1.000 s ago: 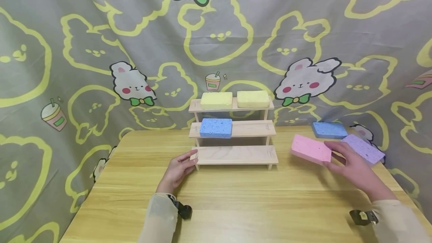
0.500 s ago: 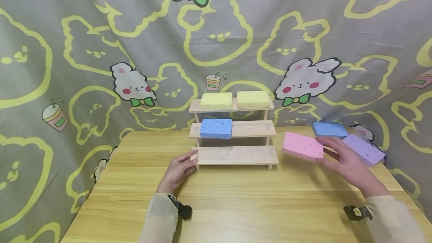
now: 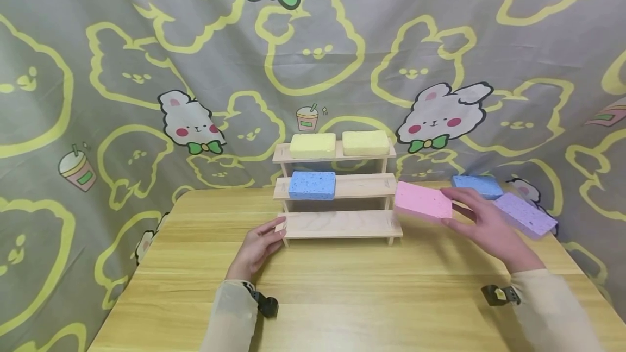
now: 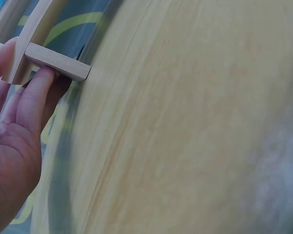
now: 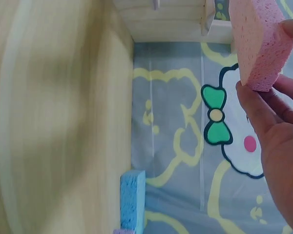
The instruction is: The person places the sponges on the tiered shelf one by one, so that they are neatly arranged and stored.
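A pink sponge (image 3: 423,201) is pinched by its right end between the thumb and fingers of my right hand (image 3: 481,225). It hangs above the table, just right of a three-step wooden rack (image 3: 342,225). In the right wrist view the pink sponge (image 5: 263,46) shows its pitted side, with fingertips on opposite faces. My left hand (image 3: 258,247) grips the left end of the rack's lowest step; in the left wrist view its thumb and fingers lie around the wooden board (image 4: 39,29). Two yellow sponges (image 3: 313,146) sit on the top step, and a blue sponge (image 3: 312,185) on the middle step's left half.
At the table's back right lie another blue sponge (image 3: 476,186) and a purple sponge (image 3: 525,215), close to my right hand. A grey cartoon-print curtain (image 3: 235,58) hangs behind the wooden table (image 3: 352,297).
My right hand has moved left with the pink sponge, bringing it from over the right side of the table to beside the rack. My left hand stays on the rack.
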### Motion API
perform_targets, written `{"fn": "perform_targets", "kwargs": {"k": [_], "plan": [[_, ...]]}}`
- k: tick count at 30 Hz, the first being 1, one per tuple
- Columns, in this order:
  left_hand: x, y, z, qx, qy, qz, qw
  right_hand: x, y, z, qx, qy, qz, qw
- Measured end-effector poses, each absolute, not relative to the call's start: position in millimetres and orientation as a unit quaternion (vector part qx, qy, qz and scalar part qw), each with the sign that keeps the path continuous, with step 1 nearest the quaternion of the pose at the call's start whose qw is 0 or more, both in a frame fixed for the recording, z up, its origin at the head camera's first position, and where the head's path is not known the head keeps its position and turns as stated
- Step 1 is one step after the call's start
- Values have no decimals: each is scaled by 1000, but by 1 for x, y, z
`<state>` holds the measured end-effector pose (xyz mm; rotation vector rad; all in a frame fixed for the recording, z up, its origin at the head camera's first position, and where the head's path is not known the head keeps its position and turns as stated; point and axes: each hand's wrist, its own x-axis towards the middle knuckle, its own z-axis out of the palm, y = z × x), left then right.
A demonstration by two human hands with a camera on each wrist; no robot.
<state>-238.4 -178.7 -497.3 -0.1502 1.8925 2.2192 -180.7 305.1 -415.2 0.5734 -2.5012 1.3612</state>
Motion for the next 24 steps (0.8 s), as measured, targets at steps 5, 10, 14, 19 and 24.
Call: {"fn": "perform_targets", "kwargs": {"k": [5, 10, 14, 19, 24], "plan": [[-238, -179, -497, -54, 644, 755, 111, -189, 293, -412, 210, -845, 477, 118], [-237, -179, -495, -49, 644, 755, 115, -198, 284, -408, 220, -843, 475, 122], [-237, -179, -494, -51, 646, 753, 114, -204, 278, -405, 216, -848, 470, 116], [-238, -179, -495, -48, 648, 751, 114, -213, 269, -402, 210, -848, 476, 99], [-239, -180, -497, -46, 647, 752, 118, -225, 261, -402, 216, -844, 484, 87]]}}
